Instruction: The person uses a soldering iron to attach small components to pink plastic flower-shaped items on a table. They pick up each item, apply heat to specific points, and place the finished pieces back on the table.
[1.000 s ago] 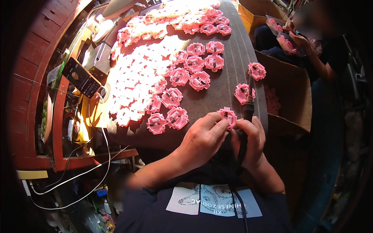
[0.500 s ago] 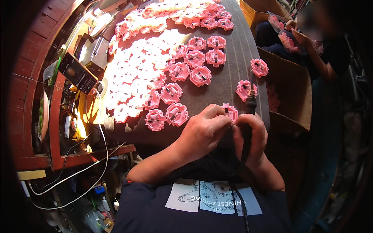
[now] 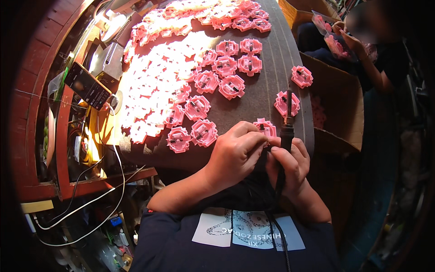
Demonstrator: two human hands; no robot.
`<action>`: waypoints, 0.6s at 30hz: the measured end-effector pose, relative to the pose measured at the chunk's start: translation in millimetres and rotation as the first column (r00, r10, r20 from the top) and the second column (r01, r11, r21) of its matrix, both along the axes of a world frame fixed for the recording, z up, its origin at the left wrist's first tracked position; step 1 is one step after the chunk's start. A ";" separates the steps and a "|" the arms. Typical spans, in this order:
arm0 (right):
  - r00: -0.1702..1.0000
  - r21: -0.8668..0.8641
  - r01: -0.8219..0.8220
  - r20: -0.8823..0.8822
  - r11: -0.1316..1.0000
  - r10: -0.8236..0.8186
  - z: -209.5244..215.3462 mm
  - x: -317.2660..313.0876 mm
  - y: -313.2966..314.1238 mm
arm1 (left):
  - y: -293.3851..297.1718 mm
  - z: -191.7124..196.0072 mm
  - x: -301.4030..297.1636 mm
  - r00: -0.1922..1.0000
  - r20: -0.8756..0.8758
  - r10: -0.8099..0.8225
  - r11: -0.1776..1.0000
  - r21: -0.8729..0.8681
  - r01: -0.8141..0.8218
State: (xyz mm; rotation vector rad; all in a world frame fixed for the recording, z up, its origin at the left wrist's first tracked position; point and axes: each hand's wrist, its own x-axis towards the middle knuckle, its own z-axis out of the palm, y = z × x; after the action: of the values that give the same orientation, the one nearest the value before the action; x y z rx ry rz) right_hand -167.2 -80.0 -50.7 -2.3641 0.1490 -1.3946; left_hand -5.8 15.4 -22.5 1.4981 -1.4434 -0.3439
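Observation:
In my right hand [image 3: 290,165] is a soldering iron [image 3: 287,132], its dark handle between the fingers and its metal tip pointing away from me. My left hand [image 3: 238,152] is closed in a pinch at the near edge of a pink plastic part [image 3: 264,127]; what the fingertips grip is too small to make out. The right fingertips come close to the left ones there. Beyond the iron's tip lies a pink part [image 3: 286,104] with a dark piece inside, and farther off another pink part [image 3: 302,76].
Rows of similar pink parts [image 3: 204,133] cover the dark table [image 3: 267,59], many in glaring sunlight. At left are a phone-like device [image 3: 88,86] and a white cable [image 3: 121,181]. An open cardboard box [image 3: 340,99] stands at right, near another person's hand [image 3: 351,41] and bagged pink parts.
The right hand's fingers have drawn slightly back from the pink part, and the iron stands more upright in view. The part has shifted a little left and away.

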 end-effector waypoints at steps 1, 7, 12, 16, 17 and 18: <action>1.000 0.001 0.000 0.000 1.000 0.000 -0.5 0.4 -0.1 | 0.1 0.1 -0.1 1.000 0.006 -0.003 1.000 -0.007 0.003; 1.000 0.021 0.013 -0.005 1.000 -0.013 -2.6 0.3 -1.6 | 0.2 0.4 -5.9 0.998 0.030 0.052 0.999 -0.001 -0.052; 0.999 0.064 -0.033 0.014 0.997 0.032 4.5 -25.4 -3.9 | 0.2 -2.9 -9.0 0.995 0.056 0.076 0.997 -0.018 -0.076; 0.994 0.112 -0.089 0.068 0.990 0.081 6.3 -38.1 -9.0 | -1.7 -2.9 -10.5 0.992 0.100 0.077 0.997 -0.034 -0.074; 0.996 0.123 -0.076 0.066 0.990 0.068 8.0 -40.4 -9.2 | -2.3 -2.7 -10.7 0.991 0.112 0.074 0.997 -0.038 -0.070; 0.996 0.133 -0.062 0.064 0.989 0.054 9.0 -43.6 -9.7 | -3.0 -2.3 -11.4 0.991 0.112 0.072 0.997 -0.033 -0.069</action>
State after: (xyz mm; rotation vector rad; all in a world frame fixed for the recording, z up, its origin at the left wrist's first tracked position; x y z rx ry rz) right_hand -210.8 -89.8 -41.7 -2.1963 0.1516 -1.3823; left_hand -17.2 12.4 -24.8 1.5618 -1.4735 -0.1972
